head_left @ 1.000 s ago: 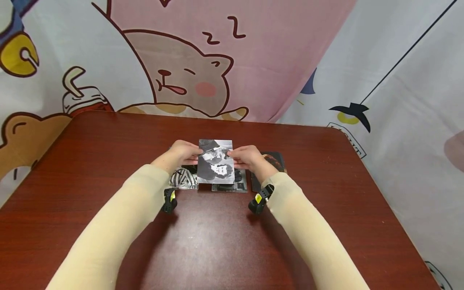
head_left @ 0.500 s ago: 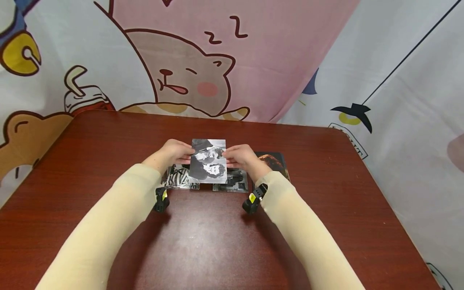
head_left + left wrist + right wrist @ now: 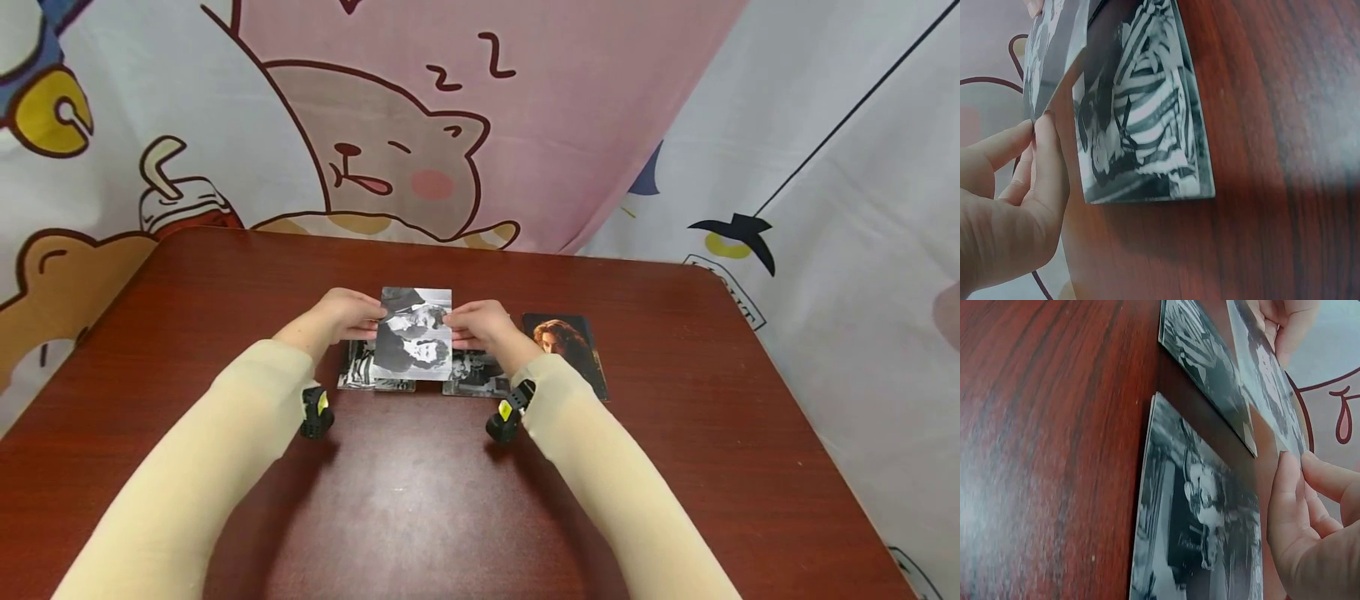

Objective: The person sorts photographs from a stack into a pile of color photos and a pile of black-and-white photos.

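Observation:
A black-and-white photo card (image 3: 413, 333) showing two figures is held up between both hands, raised over other cards. My left hand (image 3: 344, 316) pinches its left edge between thumb and fingers, as the left wrist view shows closely. On the opposite edge, my right hand (image 3: 484, 327) pinches it the same way. Below and partly hidden by it lies a photo card with striped clothing (image 3: 1147, 106). Another black-and-white card (image 3: 1200, 519) rests on the table under the right hand.
A dark card with a reddish-haired figure (image 3: 566, 346) lies right of the right hand, partly behind the sleeve. The brown wooden table (image 3: 420, 500) reaches back to a printed cloth (image 3: 585, 125). Each wrist bears a small black camera (image 3: 317, 412).
Both hands have moved left together with the held photo card, bringing it more over the striped card. The dark card on the right is now more uncovered.

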Tool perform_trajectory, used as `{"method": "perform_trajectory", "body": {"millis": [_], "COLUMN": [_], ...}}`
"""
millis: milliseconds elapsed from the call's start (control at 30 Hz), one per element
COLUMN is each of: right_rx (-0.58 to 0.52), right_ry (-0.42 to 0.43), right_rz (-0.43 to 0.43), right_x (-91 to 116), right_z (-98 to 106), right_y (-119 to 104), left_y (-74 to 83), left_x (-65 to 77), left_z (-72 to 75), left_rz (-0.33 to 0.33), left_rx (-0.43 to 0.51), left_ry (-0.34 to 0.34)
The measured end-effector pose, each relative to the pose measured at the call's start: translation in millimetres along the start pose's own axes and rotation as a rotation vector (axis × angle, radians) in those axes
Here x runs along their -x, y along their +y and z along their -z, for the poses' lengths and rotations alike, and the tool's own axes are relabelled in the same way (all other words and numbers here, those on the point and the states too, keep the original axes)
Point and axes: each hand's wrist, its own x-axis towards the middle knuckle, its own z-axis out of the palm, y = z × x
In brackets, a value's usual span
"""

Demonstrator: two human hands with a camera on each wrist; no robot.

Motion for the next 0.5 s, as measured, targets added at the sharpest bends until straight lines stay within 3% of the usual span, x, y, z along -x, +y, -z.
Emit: {"method": "perform_trajectory", "body": {"millis": [133, 200, 300, 400, 500], "right_rx": [-0.003, -0.006, -0.002, -0.003, -0.002], "right_ry": [0.0, -0.003, -0.002, -0.006, -0.015], "right_rz": [-0.004, -0.008, -0.01, -0.009, -0.008], "right_x": [-1, -1, -1, -2, -2], "right_z": [-6, -9, -12, -16, -19], "right_y": [-1, -2, -2, -1, 0], "left_y": [-7.3, -19.2, -29.8, -27.0, -12.9], "left_x": [-8.2, -25.7, -39.9, -32.2, -6.6], "left_z": [7.2, 16.4, 25.7, 25.7, 18.9], "left_rz": [-0.001, -0.024, -0.032, -0.025, 0.003], "left_rx": [-0.009, 0.025, 0.058, 0.047, 0.005], "left_ry": [0.002, -0.027, -0.053, -0.05, -0.016]}}
